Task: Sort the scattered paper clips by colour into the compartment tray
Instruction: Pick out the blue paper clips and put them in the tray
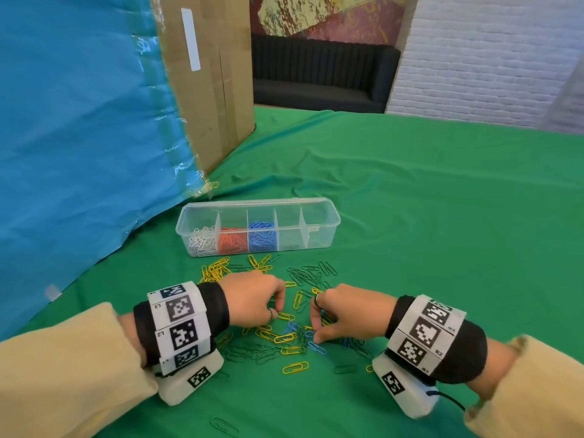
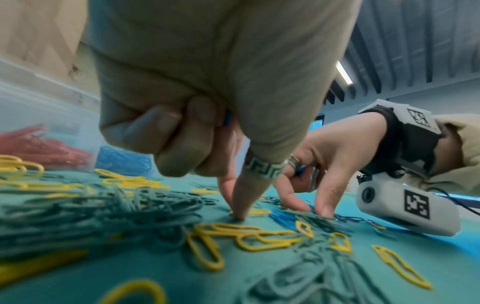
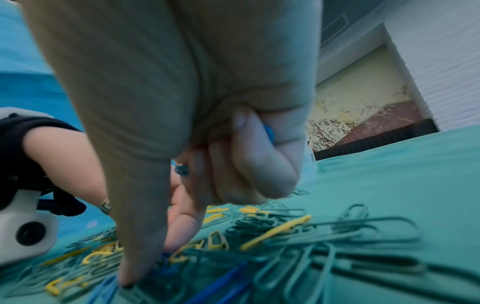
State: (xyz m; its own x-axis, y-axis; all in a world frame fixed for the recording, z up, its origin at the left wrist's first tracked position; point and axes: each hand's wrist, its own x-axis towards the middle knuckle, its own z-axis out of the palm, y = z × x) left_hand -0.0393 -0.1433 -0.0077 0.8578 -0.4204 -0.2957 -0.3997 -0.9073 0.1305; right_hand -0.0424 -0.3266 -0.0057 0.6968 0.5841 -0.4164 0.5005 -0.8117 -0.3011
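My right hand (image 1: 343,314): thumb and forefinger down in the loose green, yellow and blue wire paper clips (image 1: 284,338); curled fingers hold blue clips, count hidden.
My left hand (image 1: 252,298): likewise, blue glimpsed inside.
Clear plastic compartment tray (image 1: 322,205): beyond; white, red, blue filled.

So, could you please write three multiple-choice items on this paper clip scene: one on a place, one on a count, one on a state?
1. Where are the red clips?
A. Leftmost tray compartment
B. Second from left
C. On the cloth

2. How many compartments hold clips?
A. Three
B. Five
C. One

3. What is the right hand doing?
A. Resting flat
B. Lifting the tray
C. Picking among loose clips

Answers: 1 B, red sits between white clips and blue clips; 2 A, the two right compartments look empty; 3 C, its fingertips touch the pile.
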